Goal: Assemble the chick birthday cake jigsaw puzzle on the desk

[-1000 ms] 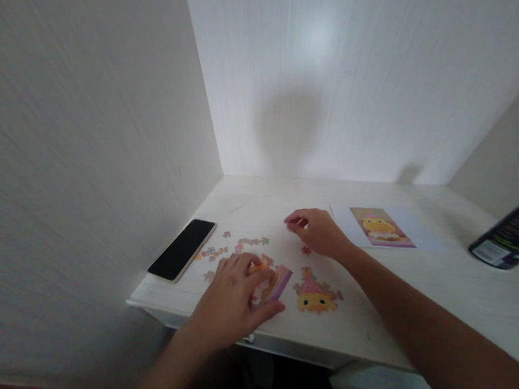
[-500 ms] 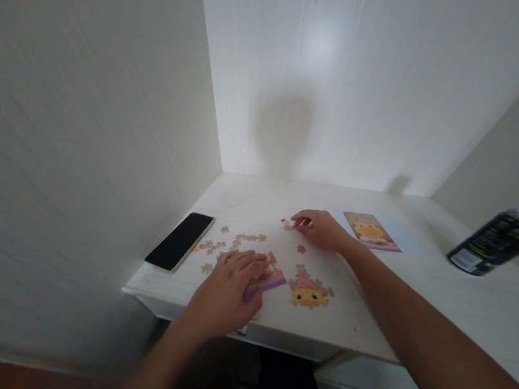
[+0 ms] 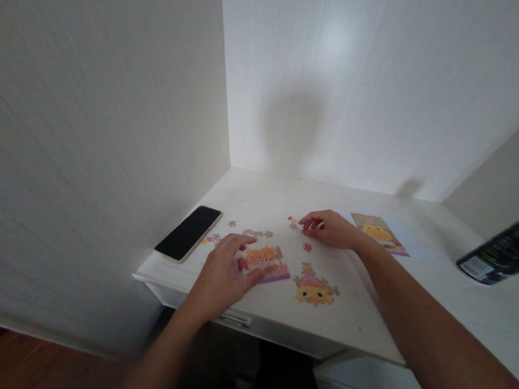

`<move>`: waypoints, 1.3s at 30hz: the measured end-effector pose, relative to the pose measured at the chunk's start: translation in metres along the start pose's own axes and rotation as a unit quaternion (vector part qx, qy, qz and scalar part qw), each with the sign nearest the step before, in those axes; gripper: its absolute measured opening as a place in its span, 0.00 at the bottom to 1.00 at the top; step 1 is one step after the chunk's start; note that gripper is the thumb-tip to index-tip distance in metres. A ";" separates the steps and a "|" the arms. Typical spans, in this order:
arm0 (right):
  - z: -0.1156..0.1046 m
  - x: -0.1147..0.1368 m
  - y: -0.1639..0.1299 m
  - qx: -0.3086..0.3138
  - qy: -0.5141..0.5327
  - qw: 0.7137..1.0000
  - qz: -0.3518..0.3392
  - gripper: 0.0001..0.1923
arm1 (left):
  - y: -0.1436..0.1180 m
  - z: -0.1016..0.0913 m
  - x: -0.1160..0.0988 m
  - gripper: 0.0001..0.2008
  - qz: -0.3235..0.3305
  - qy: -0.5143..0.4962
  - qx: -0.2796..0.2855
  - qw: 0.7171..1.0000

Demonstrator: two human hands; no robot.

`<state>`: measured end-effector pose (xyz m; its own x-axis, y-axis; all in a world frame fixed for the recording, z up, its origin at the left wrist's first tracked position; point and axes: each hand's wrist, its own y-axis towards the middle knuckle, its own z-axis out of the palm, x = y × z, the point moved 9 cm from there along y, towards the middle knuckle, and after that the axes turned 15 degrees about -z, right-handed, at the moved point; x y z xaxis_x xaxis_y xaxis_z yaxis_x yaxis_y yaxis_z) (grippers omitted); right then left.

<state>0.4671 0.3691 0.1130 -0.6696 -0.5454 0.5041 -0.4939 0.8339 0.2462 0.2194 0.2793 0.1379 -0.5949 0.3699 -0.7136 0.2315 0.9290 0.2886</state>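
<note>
Left hand [image 3: 220, 277] sits flat near the middle of the frame, grip released, fingers spread against the left edge of an assembled puzzle chunk [image 3: 264, 263] on the white table [image 3: 402, 303]. Right hand [image 3: 330, 230], just right of centre, looks pinched on a small puzzle piece [image 3: 316, 227], though it's tiny and blurry. A yellow character section [image 3: 313, 287] lies below, loose pieces [image 3: 258, 233] above, a phone [image 3: 188, 232] further left, and a reference picture [image 3: 382, 232] right.
</note>
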 end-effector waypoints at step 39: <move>0.077 0.114 0.014 0.022 0.422 0.906 -0.023 0.15 | -0.009 -0.010 -0.004 0.07 0.044 -0.052 -0.015 0.998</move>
<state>0.3413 0.3120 0.1104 0.0053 -0.3061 0.9520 -0.5454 0.7970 0.2594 0.2115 0.2691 0.1444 -0.4895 0.4503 -0.7467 0.2561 0.8928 0.3705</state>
